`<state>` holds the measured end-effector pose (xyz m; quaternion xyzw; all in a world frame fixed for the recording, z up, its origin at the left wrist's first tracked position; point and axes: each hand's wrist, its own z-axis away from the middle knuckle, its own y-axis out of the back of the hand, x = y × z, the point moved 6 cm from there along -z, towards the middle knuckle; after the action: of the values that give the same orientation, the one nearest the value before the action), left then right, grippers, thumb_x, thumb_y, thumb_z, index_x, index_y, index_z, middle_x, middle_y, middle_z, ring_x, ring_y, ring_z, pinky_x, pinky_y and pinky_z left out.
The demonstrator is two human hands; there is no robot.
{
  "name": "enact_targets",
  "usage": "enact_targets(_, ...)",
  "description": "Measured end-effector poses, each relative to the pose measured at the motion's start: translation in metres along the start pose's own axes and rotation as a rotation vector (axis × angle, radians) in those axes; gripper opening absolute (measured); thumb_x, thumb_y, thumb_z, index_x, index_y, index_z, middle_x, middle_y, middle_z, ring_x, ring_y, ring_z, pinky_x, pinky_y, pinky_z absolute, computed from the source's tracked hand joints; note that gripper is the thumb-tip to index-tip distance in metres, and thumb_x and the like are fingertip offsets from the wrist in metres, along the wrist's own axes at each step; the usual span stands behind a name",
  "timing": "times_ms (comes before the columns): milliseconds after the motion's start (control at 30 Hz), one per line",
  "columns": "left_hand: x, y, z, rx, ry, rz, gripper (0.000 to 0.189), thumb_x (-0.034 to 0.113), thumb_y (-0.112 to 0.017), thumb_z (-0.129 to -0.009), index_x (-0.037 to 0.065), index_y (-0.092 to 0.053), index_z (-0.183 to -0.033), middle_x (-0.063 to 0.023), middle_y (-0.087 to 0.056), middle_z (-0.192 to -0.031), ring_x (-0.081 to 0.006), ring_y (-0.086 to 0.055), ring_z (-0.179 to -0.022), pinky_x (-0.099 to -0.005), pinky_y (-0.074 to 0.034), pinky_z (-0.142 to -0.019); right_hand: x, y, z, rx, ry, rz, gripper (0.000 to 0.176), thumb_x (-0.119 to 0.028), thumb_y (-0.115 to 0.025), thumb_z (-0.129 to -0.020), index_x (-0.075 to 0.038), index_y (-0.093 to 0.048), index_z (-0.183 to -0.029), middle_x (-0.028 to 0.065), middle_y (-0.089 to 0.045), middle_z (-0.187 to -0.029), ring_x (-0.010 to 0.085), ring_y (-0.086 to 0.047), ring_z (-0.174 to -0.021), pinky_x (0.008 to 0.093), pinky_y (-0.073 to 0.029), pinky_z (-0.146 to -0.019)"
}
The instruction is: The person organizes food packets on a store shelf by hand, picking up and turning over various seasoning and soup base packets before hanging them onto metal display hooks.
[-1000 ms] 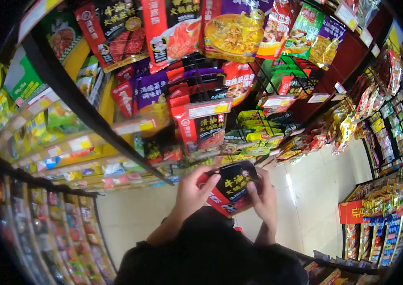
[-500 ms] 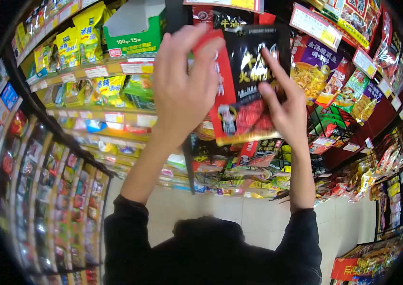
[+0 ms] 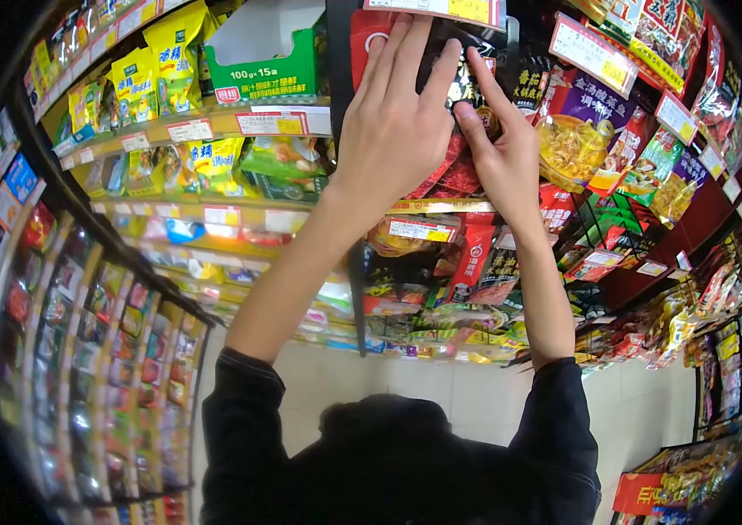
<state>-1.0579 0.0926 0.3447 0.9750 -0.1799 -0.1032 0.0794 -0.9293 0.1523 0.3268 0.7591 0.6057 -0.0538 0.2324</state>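
Note:
A black and red hot pot seasoning packet [image 3: 458, 175] with gold lettering stands upright at the shelf front, under a price tag strip. My left hand [image 3: 401, 114] lies over its left part, fingers stretched upward and covering much of its face. At the packet's right edge is my right hand [image 3: 504, 144], thumb and index finger straight against the front. The other fingers of that hand are hidden, seemingly behind the edge. The packet's lower part, with a red picture, shows between my hands.
Left of my hands stand a green carton [image 3: 270, 79] and yellow seasoning bags [image 3: 169, 52]. On the right hang a purple packet [image 3: 581, 131] and several others. A price rail [image 3: 423, 229] and more packets lie below. A dark shelf post [image 3: 358, 289] runs down beside my left forearm.
The packet has gone up and back against the shelf, under the price strip. My left hand has shifted right across its face, and my right hand has moved up and left with it.

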Motion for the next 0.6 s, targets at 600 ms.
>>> enact_targets(600, -0.019, -0.052, 0.014, -0.185, 0.079, -0.116, 0.061, 0.011, -0.061, -0.089, 0.003, -0.046, -0.148, -0.029, -0.042, -0.153, -0.042, -0.044, -0.141, -0.0505, -0.033, -0.12, 0.011, -0.025, -0.01, 0.009, 0.198, 0.223, 0.064, -0.008, -0.064, -0.093, -0.011, -0.043, -0.154, 0.0328, -0.061, -0.117, 0.0496, -0.066, -0.094, 0.0507, -0.055, -0.082)
